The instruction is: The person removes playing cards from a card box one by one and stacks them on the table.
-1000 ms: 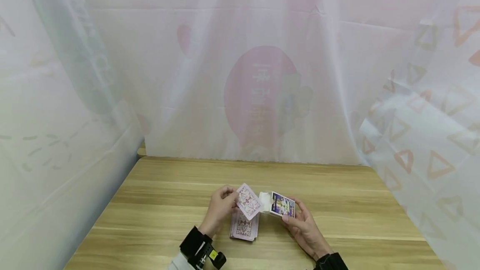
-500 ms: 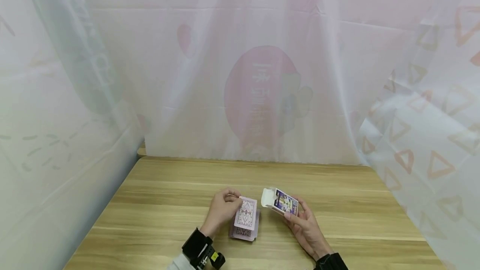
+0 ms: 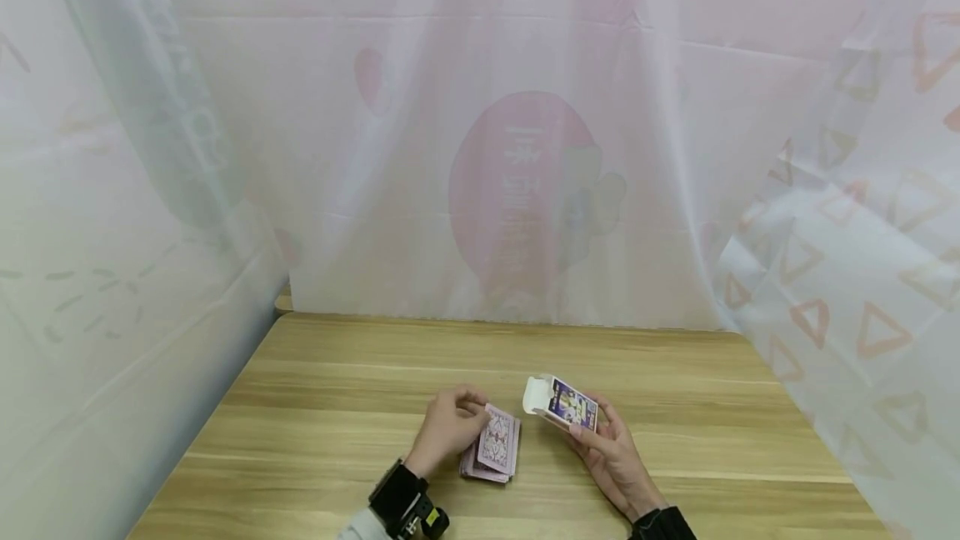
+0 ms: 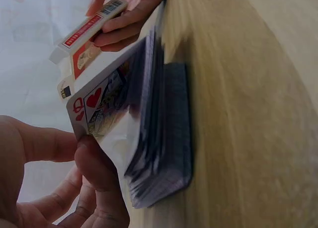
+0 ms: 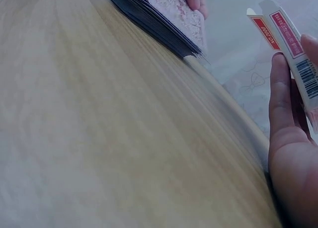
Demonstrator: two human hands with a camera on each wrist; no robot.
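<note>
So the left hand (image 3: pixel 448 432) sits at the left edge of the card pile (image 3: pixel 491 458) on the wooden table (image 3: pixel 337 407), fingers curled in, pinching the top card (image 3: pixel 499 443) by its near-left corner. From the left wrist view that card (image 4: pixel 107 106) is tilted up off the stack, and its face is a queen of hearts, thumb and fingertips (image 4: pixel 94 163) clamped on the corner. The rest of the pile (image 4: pixel 164 138) lies flat on the table under it, backs up, a bit fanned and messy at the edges.

The right hand (image 3: pixel 611 452) is just to the right of the pile, not touching it, holding the card box (image 3: pixel 566 402) up off the table. Fingers are wrapped along the box's long sides, with the open flap (image 3: pixel 534 396) pointing left toward the cards. On the right wrist view the box (image 5: pixel 290 41) shows its red-and-white side with a barcode, and the fingers (image 5: pixel 280 94) run up along it.

Behind the table hangs a sheer white curtain (image 3: pixel 525 148) with a pink round print showing through it.
</note>
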